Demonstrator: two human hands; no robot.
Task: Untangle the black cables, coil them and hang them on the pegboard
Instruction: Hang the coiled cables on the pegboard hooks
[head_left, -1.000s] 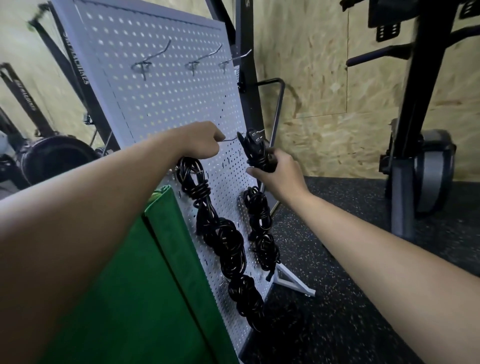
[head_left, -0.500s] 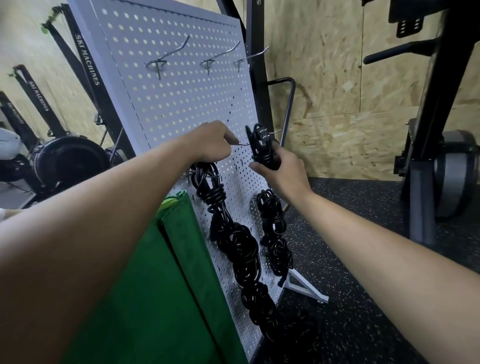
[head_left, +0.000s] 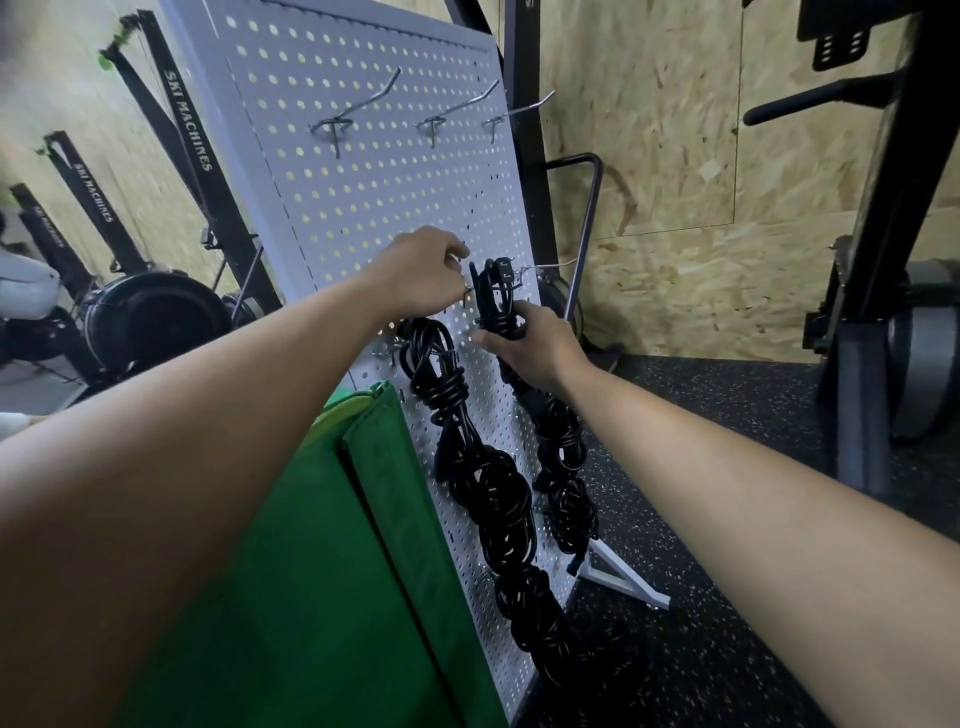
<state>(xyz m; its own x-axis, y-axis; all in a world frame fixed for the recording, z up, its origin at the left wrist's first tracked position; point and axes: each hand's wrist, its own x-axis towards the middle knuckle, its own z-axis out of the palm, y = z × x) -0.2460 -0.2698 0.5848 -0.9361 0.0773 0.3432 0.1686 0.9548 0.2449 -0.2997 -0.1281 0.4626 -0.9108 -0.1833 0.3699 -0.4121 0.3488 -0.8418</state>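
Note:
A grey pegboard (head_left: 363, 208) leans upright with three bare metal hooks (head_left: 358, 109) along its top row. My right hand (head_left: 535, 348) grips the top of a coiled black cable (head_left: 498, 296), whose loop sits over a lower metal hook (head_left: 540, 267). The rest of that cable (head_left: 566, 483) hangs down the board below my wrist. My left hand (head_left: 426, 280) pinches the base of that hook where it meets the board. A second, thicker coiled black cable (head_left: 483, 483) hangs from a hook further left and reaches almost to the floor.
A green fabric-covered surface (head_left: 332, 571) lies in front of the board on the left. The board's white foot (head_left: 623, 577) stands on black speckled rubber flooring. Black gym machines (head_left: 150, 317) stand at the left, a dark frame (head_left: 878, 291) at the right.
The view has shifted slightly; my right hand has pushed the cable's loop further onto the lower hook. My left hand stays pinched at the hook's base.

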